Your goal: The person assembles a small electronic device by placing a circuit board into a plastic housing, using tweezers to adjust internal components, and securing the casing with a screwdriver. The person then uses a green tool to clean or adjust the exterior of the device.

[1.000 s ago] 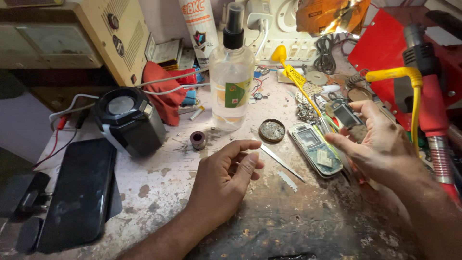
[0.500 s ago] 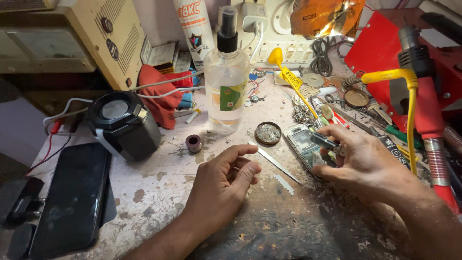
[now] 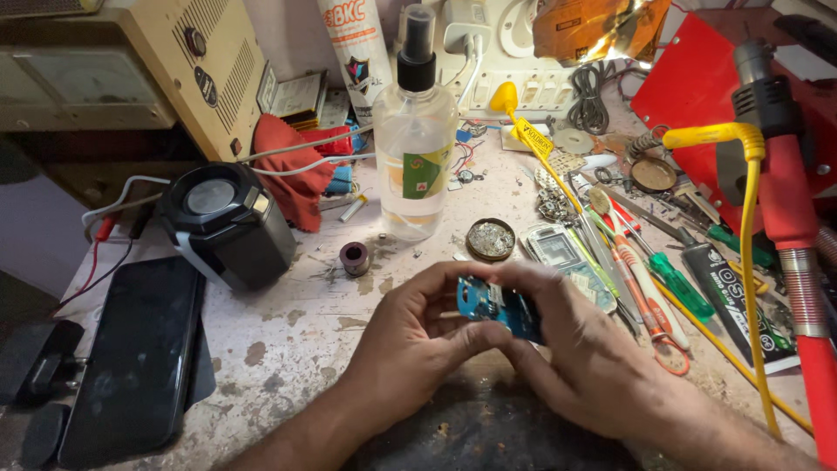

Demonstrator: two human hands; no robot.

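Lying at the far left of the desk point(image 3: 288, 349) is a dark phone point(image 3: 131, 358), with a black box-shaped device point(image 3: 228, 225) just beyond it. Toward the middle, the left hand point(image 3: 410, 349) and right hand point(image 3: 593, 366) meet near the desk's front edge, fingers of both closed on a small blue circuit board point(image 3: 497, 307). Its long axis runs left to right between them, both hands equally close. A clear spray bottle point(image 3: 416, 148) stands farther back; screwdrivers point(image 3: 671, 279) lie to the right.

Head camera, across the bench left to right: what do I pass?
Black phone → black speaker-like box → small dark ring → clear spray bottle → blue circuit board held in both hands → green-handled screwdriver → red hot-air tool.
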